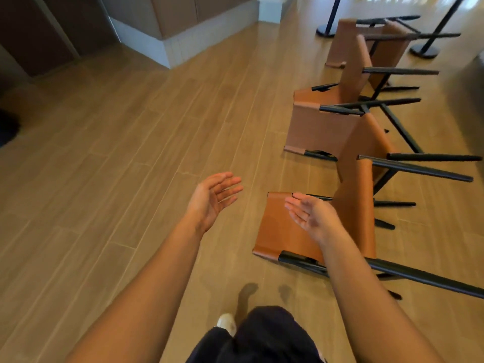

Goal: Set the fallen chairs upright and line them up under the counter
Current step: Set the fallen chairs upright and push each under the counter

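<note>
Three brown leather chairs with black metal legs lie tipped over in a row on the wooden floor at the right, legs pointing right. The nearest chair (277,226) has its backrest flat on the floor. Behind it lie the middle chair (317,129) and the far chair (343,43). My left hand (213,199) hovers open, palm up, over bare floor left of the nearest chair. My right hand (310,216) is open above that chair's backrest, fingers straight, holding nothing.
A cabinet block with a white plinth (167,48) stands at the back left. Black stanchion posts with round bases (424,51) stand at the back right beyond the chairs. Wide wooden floor (104,166) spreads to the left. My shoe (226,322) shows below.
</note>
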Demonstrator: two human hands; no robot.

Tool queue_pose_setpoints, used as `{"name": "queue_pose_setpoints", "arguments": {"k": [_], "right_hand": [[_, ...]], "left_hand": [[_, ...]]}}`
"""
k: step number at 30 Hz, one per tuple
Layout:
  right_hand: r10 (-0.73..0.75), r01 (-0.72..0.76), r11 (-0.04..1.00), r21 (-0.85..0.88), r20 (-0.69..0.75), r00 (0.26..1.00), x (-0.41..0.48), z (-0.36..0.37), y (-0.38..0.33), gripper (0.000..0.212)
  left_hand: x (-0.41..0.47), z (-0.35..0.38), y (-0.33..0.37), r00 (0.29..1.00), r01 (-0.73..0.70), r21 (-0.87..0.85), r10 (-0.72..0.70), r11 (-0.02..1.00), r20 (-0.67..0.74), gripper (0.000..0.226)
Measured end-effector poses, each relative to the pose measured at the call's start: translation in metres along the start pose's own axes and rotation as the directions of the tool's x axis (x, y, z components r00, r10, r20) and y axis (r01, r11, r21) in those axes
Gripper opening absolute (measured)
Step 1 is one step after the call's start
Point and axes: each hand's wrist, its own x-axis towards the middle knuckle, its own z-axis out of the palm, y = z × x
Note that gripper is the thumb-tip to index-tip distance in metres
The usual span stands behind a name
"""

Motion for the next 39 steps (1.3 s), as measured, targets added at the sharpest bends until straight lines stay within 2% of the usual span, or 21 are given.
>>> {"name": "queue_pose_setpoints", "arguments": {"k": [3,9,12,16,22,27,31,35,37,39], "right_hand": [[-0.006,0.007,0.999,0.045,-0.038,0.999,0.024,0.026,-0.012,0.027],[-0.035,0.047,0.984,0.171,-0.074,0.997,0.081,0.060,-0.048,0.033],[-0.052,0.077,0.972,0.221,-0.117,0.992,0.119,0.070,-0.071,0.033],[-0.004,0.054,0.958,0.281,-0.174,0.985,0.166,0.085,-0.112,0.021],[-0.025,0.120,0.930,0.349,-0.263,0.964,0.204,0.094,-0.167,0.029],[0.001,0.174,0.886,0.429,-0.377,0.926,0.219,0.093,-0.184,0.033],[0.033,0.247,0.821,0.515,-0.476,0.879,0.234,0.102,-0.187,0.032],[0.076,0.344,0.734,0.586,-0.574,0.815,0.241,0.122,-0.186,0.032],[0.095,0.397,0.674,0.623,-0.606,0.790,0.242,0.131,-0.181,0.026],[0.143,0.443,0.596,0.669,-0.632,0.762,0.242,0.141,-0.174,0.024]], "left_hand": [[0.041,0.000,0.038,0.996,0.019,0.083,-0.026,0.996,0.088,0.020],[0.124,0.009,0.084,0.968,0.100,0.022,-0.103,0.995,0.228,0.023],[0.172,0.021,0.101,0.960,0.119,0.044,-0.126,0.992,0.249,0.024],[0.241,0.043,0.127,0.950,0.171,0.095,-0.190,0.981,0.248,0.023],[0.324,0.081,0.158,0.922,0.219,0.163,-0.259,0.962,0.289,0.023],[0.374,0.108,0.160,0.858,0.292,0.216,-0.355,0.932,0.372,0.024],[0.418,0.127,0.160,0.775,0.338,0.338,-0.464,0.878,0.430,0.024],[0.455,0.141,0.166,0.659,0.233,0.574,-0.562,0.785,0.500,0.024],[0.468,0.145,0.171,0.609,0.150,0.651,-0.588,0.744,0.532,0.025],[0.482,0.149,0.177,0.563,0.124,0.694,-0.626,0.710,0.540,0.027]]}}
